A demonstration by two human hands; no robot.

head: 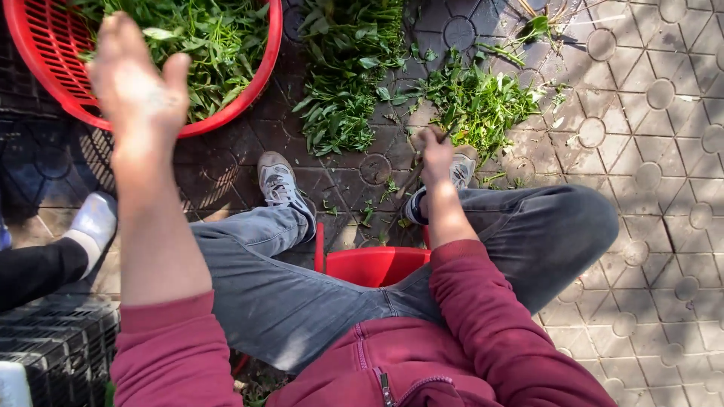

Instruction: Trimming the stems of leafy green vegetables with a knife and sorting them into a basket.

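Now the left hand (136,79) is hanging wide open and empty over the red basket (45,71), which is holding leafy greens (215,38). The right hand (435,154) is closing around a thin stem (411,181), low by the green pile (479,102) on the paved floor. Letting go right above the basket is probably best, so leaves are landing inside.
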